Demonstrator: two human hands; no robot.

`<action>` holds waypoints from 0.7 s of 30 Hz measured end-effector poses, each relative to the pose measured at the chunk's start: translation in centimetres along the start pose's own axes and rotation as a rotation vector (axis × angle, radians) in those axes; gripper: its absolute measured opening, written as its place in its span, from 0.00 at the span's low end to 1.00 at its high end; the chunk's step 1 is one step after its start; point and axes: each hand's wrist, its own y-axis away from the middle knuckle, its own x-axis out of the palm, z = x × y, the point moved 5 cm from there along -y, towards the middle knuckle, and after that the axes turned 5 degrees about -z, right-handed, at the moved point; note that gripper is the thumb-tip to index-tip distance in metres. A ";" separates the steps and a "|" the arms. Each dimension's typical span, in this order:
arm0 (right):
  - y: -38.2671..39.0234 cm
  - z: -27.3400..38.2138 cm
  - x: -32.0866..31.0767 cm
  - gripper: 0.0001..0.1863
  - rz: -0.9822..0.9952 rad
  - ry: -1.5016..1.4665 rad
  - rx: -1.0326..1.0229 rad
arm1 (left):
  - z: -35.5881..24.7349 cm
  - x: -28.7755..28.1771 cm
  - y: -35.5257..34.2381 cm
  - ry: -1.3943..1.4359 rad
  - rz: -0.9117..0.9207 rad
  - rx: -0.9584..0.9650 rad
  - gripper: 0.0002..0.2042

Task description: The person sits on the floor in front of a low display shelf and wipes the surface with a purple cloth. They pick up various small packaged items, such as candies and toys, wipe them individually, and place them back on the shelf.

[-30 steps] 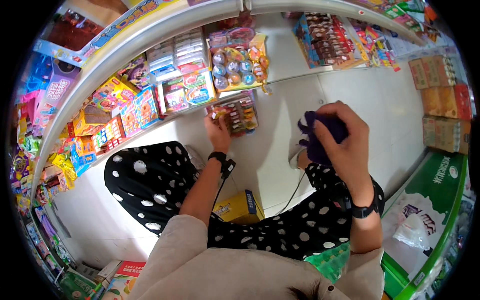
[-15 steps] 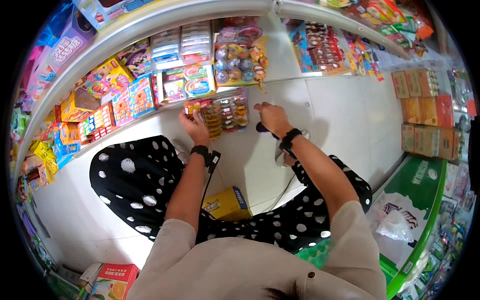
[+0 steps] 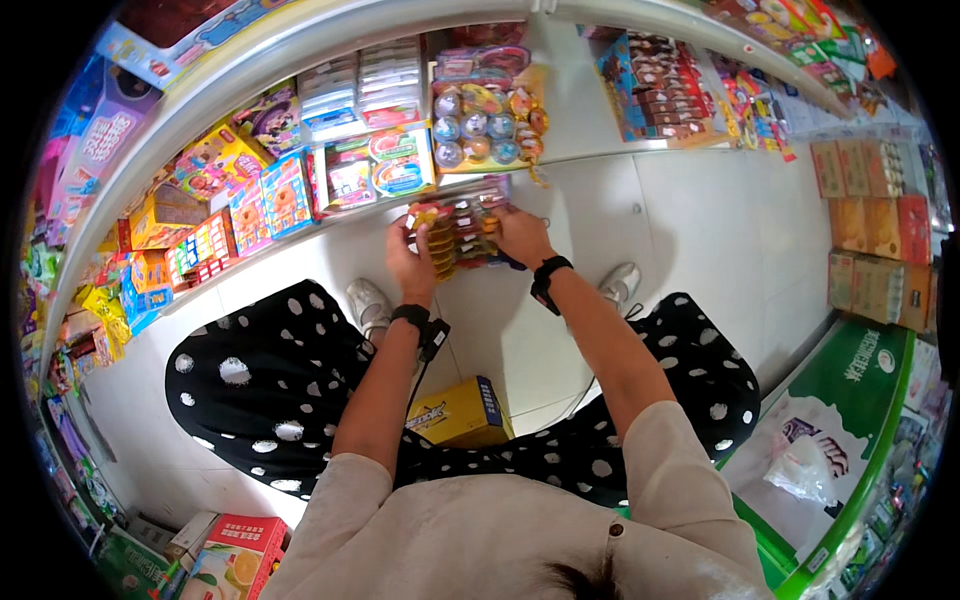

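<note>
Floor: pale tiles, extending under the scene.
Shelf unit: white, curving across the far side and down the left, with colourful packets and boxes along its left part.
Case: green and white, at the right.
Trousers: black with white spots, worn by the person; knees spread left and right.
Carton stack: brown, orange and red, at the far right, beyond the case.
Carton: red, with pictured fruit, at the near left.
Box: yellow with a dark blue end, on the floor between the legs.
Display box: blue-sided, filled with brown-wrapped bars, on the shelf unit, far side, right of centre.
Capsule pack: round pieces in rows, on the shelf unit at its near edge.
Plastic bag: whitish, crumpled, lying on the case.
Treat pack: yellow, red and amber pieces in rows, just nearer than the capsule pack, between the hands.
Hands, two, apart: left hand closed on the treat pack's left end; right hand curled against its right side, firmness of grip cannot be told.
Wristbands, two: black, one per wrist.
</note>
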 end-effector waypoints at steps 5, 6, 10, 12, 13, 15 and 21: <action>0.7 -0.7 0.7 0.11 0.047 -0.088 0.036 | -1.3 0.9 0.6 -0.011 0.022 -0.036 0.14; 0.8 -0.8 0.6 0.10 0.031 -0.069 0.029 | -1.3 1.1 0.7 -0.032 0.037 -0.013 0.13; 0.8 -1.1 0.7 0.10 -0.018 0.010 -0.007 | -3.7 2.2 0.6 -0.018 0.088 0.060 0.11; 0.6 -1.1 0.8 0.10 0.004 0.071 -0.007 | -4.7 3.1 0.2 0.006 0.137 0.062 0.10; 0.6 -0.9 0.8 0.10 0.016 0.099 -0.010 | -4.4 3.7 -0.3 0.000 0.173 0.052 0.10; 0.7 -0.5 0.6 0.09 -0.016 0.080 0.006 | -3.6 5.0 -1.0 -0.031 0.237 0.088 0.11; 1.4 -0.8 1.2 0.09 -0.121 0.008 0.032 | -2.8 9.3 -1.2 -0.166 0.413 0.301 0.16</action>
